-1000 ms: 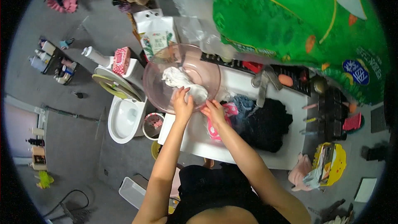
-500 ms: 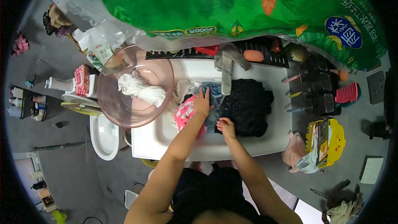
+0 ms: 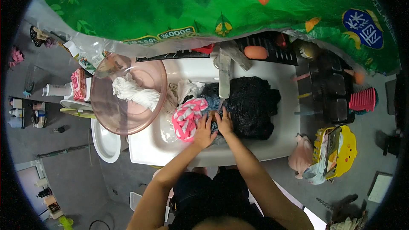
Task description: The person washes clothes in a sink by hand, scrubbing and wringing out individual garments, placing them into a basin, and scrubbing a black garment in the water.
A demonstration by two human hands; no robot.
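Observation:
Both hands are in the white sink (image 3: pixel 281 145), side by side on a wet blue-grey cloth (image 3: pixel 215 137). My left hand (image 3: pixel 205 133) lies with fingers stretched forward, beside a pink-and-white patterned cloth (image 3: pixel 187 117). My right hand (image 3: pixel 224 123) rests just below the tap (image 3: pixel 224 76), fingers extended over the cloth. Water appears to run from the tap near its fingertips. A dark, textured wet garment (image 3: pixel 255 108) fills the right part of the sink. A pale cloth (image 3: pixel 190 88) lies behind the pink-and-white one. Parts of the blue-grey cloth are hidden under my hands.
A clear pinkish basin (image 3: pixel 97 110) holding a twisted white cloth (image 3: pixel 136 96) sits over the sink's left end. A big green plastic package (image 3: pixel 170 4) hangs over the back. Dark holders (image 3: pixel 326 89) and a yellow basket (image 3: pixel 343 151) are at the right.
My left hand has moved down off the cloths at the back, and my right hand has come up and left beside it. The pink-and-white cloth now shows more fully. The view has shifted slightly.

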